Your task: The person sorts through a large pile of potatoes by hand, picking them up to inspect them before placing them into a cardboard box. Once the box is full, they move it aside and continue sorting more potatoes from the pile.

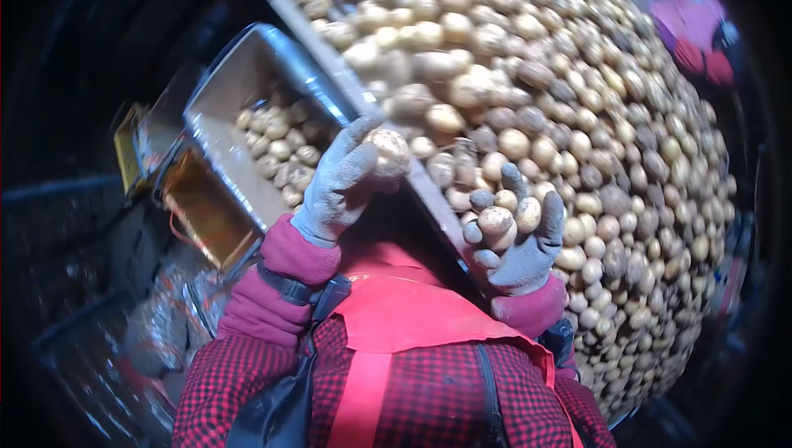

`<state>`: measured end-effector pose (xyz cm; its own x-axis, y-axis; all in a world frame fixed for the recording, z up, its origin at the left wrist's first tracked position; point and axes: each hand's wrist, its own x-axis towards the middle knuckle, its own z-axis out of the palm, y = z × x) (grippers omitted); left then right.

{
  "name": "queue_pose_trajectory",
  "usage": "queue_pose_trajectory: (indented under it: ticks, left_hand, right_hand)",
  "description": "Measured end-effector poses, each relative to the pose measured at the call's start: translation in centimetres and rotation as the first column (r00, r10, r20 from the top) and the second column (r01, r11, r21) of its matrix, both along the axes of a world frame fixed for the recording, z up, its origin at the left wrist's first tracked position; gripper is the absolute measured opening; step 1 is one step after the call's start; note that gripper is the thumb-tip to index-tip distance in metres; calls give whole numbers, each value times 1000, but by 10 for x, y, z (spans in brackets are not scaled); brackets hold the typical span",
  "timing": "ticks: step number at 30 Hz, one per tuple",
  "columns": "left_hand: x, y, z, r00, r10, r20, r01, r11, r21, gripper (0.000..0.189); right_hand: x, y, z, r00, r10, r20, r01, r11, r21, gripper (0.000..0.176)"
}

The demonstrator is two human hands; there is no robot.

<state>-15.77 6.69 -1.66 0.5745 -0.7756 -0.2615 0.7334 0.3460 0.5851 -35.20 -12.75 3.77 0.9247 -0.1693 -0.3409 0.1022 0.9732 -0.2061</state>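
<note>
My left hand, in a dirty grey-blue glove, holds a large pale potato over the metal edge of the sorting table. Gloved the same way, my right hand is palm up over the near side of the pile, its fingers curled round several small potatoes. A broad heap of potatoes spreads beyond both hands. Left of my left hand stands a box with potatoes lying inside.
A yellow-brown crate is beside the box on the left. Clear plastic bags lie at the lower left. Another person in pink and red is at the far right edge of the pile.
</note>
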Motion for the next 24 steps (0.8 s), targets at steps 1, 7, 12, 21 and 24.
queue_pose_trajectory:
  ticks: [1, 7, 12, 21, 24]
  left_hand:
    - [1, 17, -1, 999, 44, 20, -45, 998, 35, 63]
    - [5, 156, -10, 857, 462, 229, -509, 831, 227, 55]
    - [-41, 263, -10, 604, 601, 524, -797, 479, 369, 44]
    - [-103, 277, -9, 636, 729, 253, -772, 606, 194, 59]
    - [-121, 301, -18, 546, 762, 347, -835, 462, 300, 57]
  right_hand:
    - [9, 5, 6, 995, 68, -67, -71, 997, -41, 71]
    - [72, 53, -6, 951, 305, 46, -309, 941, 142, 65]
    - [117, 111, -12, 843, 534, -65, -534, 845, 23, 69]
    - [158, 215, -40, 543, 840, -3, -836, 540, 94, 63]
    - [155, 226, -36, 542, 838, -61, -830, 545, 120, 65]
